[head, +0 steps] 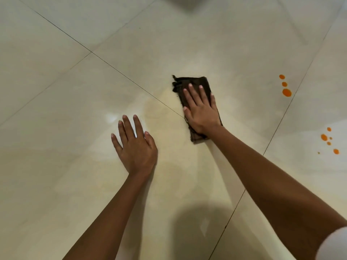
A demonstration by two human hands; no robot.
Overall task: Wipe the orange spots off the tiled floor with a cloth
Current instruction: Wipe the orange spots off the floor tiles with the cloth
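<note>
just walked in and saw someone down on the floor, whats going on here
A person is wiping a tiled floor. The right hand presses flat on a dark brown cloth, fingers spread, while the left hand rests flat on a bare tile. Two groups of orange spots remain to the right of the cloth, one farther away and one nearer, neither touched by it.

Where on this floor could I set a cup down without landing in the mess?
The tiles left of the left hand are bare, and so is the stretch beyond the cloth under the right hand. Avoid the right edge: orange spots sit there in two clusters.
</note>
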